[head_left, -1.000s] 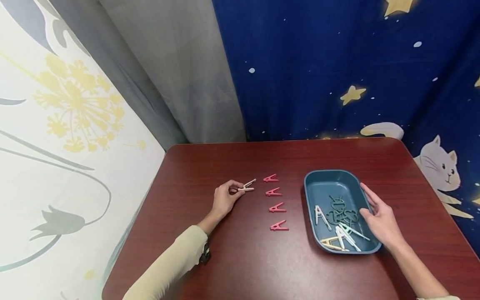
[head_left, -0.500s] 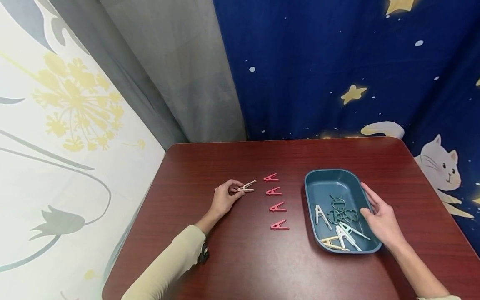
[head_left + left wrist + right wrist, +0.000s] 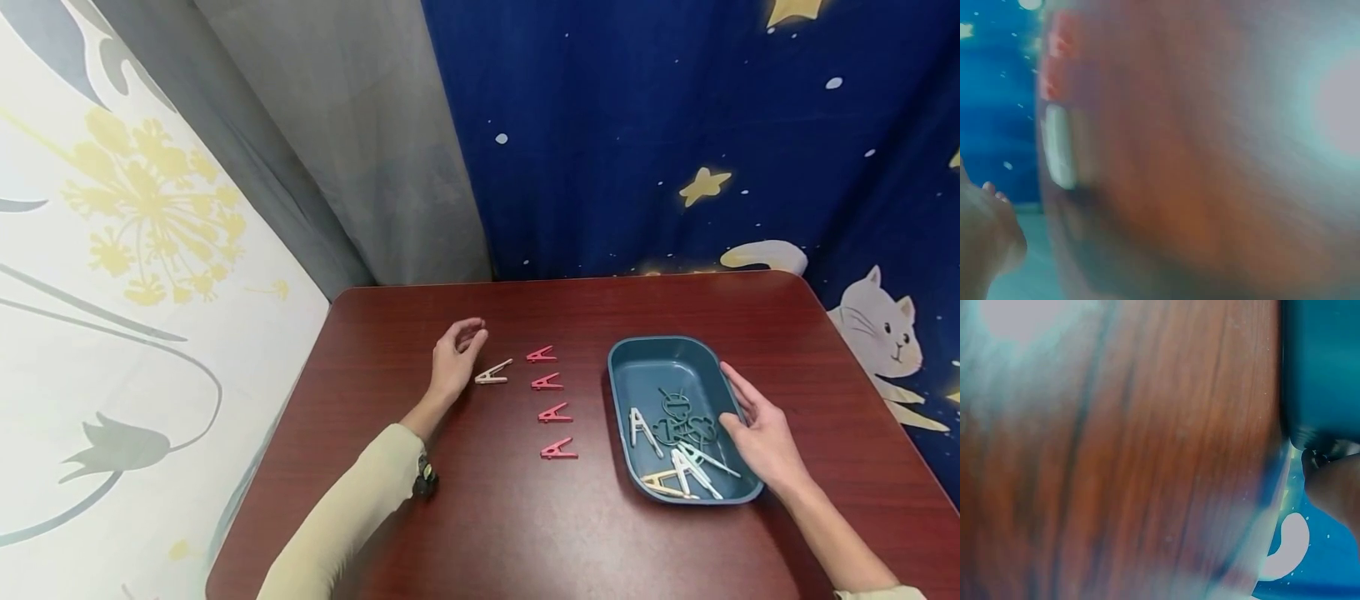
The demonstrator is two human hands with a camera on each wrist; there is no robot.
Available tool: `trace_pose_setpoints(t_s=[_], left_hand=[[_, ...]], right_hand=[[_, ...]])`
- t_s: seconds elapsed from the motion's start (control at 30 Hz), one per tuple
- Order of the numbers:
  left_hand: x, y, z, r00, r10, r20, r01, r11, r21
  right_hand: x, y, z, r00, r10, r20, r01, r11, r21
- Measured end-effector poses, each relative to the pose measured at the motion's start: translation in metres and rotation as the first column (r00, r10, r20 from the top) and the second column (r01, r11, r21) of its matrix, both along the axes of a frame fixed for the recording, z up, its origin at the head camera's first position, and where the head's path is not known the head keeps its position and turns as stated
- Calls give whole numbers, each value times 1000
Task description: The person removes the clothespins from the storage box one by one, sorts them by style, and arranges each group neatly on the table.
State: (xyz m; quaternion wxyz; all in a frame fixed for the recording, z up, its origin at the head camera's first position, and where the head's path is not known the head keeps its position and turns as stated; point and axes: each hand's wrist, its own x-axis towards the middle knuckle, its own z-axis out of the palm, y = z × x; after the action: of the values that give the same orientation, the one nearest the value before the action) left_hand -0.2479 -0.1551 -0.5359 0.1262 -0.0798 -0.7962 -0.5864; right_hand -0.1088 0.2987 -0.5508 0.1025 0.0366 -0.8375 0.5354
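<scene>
My left hand hovers above the table's left half with relaxed fingers, nothing in them. Just below its fingertips lies a cream clothespin, seen blurred as a pale strip in the left wrist view. To its right, several red clothespins stand in a column, the top one farthest away and the bottom one nearest. My right hand grips the right rim of a teal plastic tray, thumb over the edge and fingers outside. Inside are a white clothespin, a yellow one and other pale ones.
Dark green ring-shaped pieces also lie in the tray. The reddish-brown table ends at the back by a grey curtain and a blue star-patterned curtain. A white patterned wall borders the left.
My left hand has let go of the cream clothespin, which stays on the table, and has risen up and away from it. My right hand and the tray have not moved.
</scene>
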Motion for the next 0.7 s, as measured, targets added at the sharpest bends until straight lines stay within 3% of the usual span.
trace_pose_setpoints(t_s=[0.17, 0.33, 0.47, 0.7], left_hand=[[-11, 39, 27, 997, -31, -75, 32, 999, 17], [-12, 96, 49, 992, -101, -79, 114, 976, 185], [-2, 143, 56, 981, -176, -82, 192, 940, 284], [30, 212, 47, 953, -299, -48, 299, 903, 308]], right_hand=[[0, -1, 1, 1000, -3, 8, 3, 1000, 9], [0, 0, 1, 1000, -2, 1, 2, 1000, 11], [-1, 0, -1, 1000, 0, -3, 0, 1000, 8], [-1, -1, 0, 1000, -9, 3, 9, 1000, 7]])
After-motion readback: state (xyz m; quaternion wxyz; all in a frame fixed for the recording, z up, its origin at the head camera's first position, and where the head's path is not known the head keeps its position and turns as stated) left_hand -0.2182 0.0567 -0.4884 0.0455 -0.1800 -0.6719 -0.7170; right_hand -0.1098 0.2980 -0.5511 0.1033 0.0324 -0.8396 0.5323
